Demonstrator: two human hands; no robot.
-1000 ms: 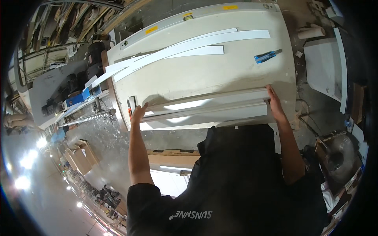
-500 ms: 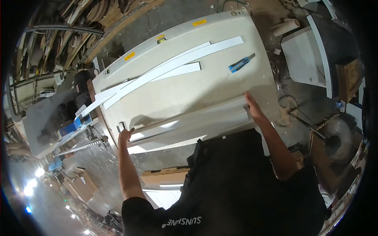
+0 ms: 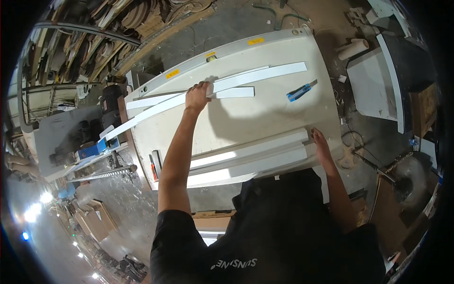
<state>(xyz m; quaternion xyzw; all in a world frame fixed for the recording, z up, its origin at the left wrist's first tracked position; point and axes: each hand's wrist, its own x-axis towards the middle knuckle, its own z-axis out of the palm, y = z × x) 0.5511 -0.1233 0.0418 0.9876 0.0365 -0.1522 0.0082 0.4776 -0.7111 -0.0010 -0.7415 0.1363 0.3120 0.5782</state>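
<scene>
My left hand (image 3: 198,97) reaches across the worktable with its fingers closed over a long white strip (image 3: 265,75), one of several lying crossed. Beneath it, a shorter white strip (image 3: 239,92) shows on both sides of the hand. Near the table's right side, my right hand (image 3: 321,143) has curled fingers beside the end of a white channel-like panel (image 3: 265,146); whether anything is in them is hidden. That panel lies along the near edge, with sunlight on part of it. A blue utility knife (image 3: 299,93) with its blade out rests at the right.
A long spirit level (image 3: 231,49) lies along the far edge of the pale worktable (image 3: 255,113). A red-handled tool (image 3: 152,166) sits at the left corner. Stacked wood offcuts (image 3: 71,57) are behind left; a dark-sided cabinet (image 3: 378,85) stands right.
My left hand has left the near panel and moved far over to the crossed strips, taking hold there. Some strips have shifted together. My right hand has come slightly off the panel's end.
</scene>
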